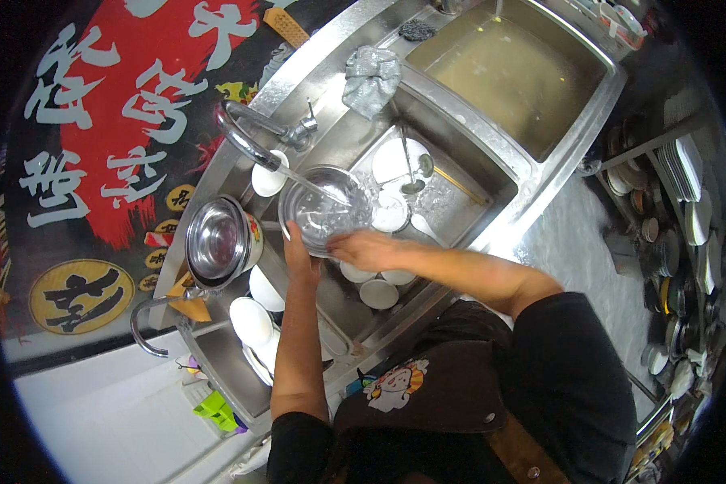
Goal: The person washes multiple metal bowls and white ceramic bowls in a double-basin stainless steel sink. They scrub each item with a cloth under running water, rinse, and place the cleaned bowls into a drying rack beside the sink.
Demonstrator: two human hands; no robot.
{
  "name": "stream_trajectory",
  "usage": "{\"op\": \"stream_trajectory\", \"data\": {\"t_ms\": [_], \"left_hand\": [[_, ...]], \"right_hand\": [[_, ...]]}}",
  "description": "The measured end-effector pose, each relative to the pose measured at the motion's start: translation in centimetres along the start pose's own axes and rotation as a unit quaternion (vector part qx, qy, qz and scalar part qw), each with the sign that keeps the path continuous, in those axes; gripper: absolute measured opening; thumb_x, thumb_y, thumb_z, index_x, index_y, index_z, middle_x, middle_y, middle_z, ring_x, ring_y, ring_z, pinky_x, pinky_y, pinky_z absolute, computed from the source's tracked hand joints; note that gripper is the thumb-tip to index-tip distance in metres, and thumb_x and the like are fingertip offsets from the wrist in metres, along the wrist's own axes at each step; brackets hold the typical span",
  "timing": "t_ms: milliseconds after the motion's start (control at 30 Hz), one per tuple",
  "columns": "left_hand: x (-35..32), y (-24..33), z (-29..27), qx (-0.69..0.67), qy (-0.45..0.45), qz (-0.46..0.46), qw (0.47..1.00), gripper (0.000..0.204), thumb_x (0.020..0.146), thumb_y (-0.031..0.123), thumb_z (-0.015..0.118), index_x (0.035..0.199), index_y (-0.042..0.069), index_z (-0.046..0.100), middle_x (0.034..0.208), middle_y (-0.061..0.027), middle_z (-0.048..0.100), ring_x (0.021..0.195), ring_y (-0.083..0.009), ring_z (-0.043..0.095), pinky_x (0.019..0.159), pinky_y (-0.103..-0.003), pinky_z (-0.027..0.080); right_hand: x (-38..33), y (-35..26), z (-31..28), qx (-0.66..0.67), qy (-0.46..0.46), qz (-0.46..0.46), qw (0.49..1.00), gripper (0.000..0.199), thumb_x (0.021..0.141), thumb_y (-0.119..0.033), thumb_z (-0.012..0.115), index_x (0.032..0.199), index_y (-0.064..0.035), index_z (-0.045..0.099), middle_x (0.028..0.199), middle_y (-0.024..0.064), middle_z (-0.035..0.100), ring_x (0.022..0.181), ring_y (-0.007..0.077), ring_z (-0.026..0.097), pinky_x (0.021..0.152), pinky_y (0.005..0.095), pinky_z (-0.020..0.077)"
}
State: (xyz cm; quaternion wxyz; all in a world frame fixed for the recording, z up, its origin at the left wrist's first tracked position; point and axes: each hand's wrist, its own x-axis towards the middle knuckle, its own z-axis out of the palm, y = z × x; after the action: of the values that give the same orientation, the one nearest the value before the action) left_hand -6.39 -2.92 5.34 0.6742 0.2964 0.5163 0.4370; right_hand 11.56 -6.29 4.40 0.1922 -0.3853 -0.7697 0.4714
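My left hand (298, 248) grips the near left rim of a round, shiny metal bowl (302, 211) in the middle sink basin. Water from the curved faucet (250, 147) runs into the bowl and splashes at its right side. At the bowl's near edge is my right hand (365, 251), its fingers smeared by motion. Around it in the basin lie a small white bowl (390, 211), a white spoon (427, 230), metal ladles (412, 186) and several small white dishes (379, 295), partly behind my right forearm. A white plate (395, 160) rests farther back.
Cloudy water fills the far right basin (512, 81). A grey cloth (372, 81) hangs over the sink's back rim. Stacked metal pots (218, 240) stand at the left, near white bowls (252, 321) in the left basin. Shelves with plates (679, 169) are at the right.
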Motion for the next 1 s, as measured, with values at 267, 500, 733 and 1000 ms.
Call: {"op": "stream_trajectory", "data": {"t_ms": [267,500,733,1000], "left_hand": [[-2.4,-1.0,6.1,-0.029,0.016,-0.056,0.998,0.054,0.100,0.045,0.037,0.138,0.007,0.033,0.125,-0.0127,0.052,0.108,-0.0240,0.057,0.081,-0.042,0.053],[-1.0,-0.1,1.0,-0.014,0.025,-0.005,1.000,0.049,0.099,0.043,0.041,0.136,0.012,0.033,0.122,-0.0114,0.053,0.098,-0.0230,0.063,0.078,-0.033,0.057],[-0.1,-3.0,0.6,-0.035,-0.006,-0.021,0.999,0.050,0.098,0.046,0.040,0.133,0.010,0.035,0.119,-0.0119,0.055,0.102,-0.0249,0.061,0.080,-0.042,0.055],[-2.1,-2.2,4.3,0.007,0.022,-0.014,1.000,0.058,0.097,0.047,0.043,0.142,0.015,0.024,0.133,-0.0124,0.045,0.104,-0.0222,0.061,0.073,-0.036,0.057]], "right_hand": [[3.2,0.9,-0.8,-0.068,0.201,0.090,0.973,0.051,0.094,-0.026,0.047,0.138,-0.0009,0.038,0.144,0.0189,0.036,0.129,0.0341,0.040,0.105,0.0407,0.0360],[-0.1,3.7,-2.6,-0.346,-0.104,-0.044,0.931,0.044,0.093,-0.023,0.047,0.132,-0.0016,0.048,0.137,0.0202,0.046,0.126,0.0322,0.045,0.105,0.0396,0.0354],[3.4,-0.9,0.5,0.029,0.155,0.031,0.987,0.046,0.094,-0.025,0.046,0.133,-0.0018,0.047,0.143,0.0179,0.039,0.130,0.0313,0.040,0.107,0.0411,0.0349],[2.4,4.7,-1.4,-0.279,0.121,0.066,0.950,0.052,0.095,-0.031,0.046,0.137,-0.0016,0.041,0.147,0.0175,0.034,0.130,0.0340,0.040,0.105,0.0419,0.0354]]}}
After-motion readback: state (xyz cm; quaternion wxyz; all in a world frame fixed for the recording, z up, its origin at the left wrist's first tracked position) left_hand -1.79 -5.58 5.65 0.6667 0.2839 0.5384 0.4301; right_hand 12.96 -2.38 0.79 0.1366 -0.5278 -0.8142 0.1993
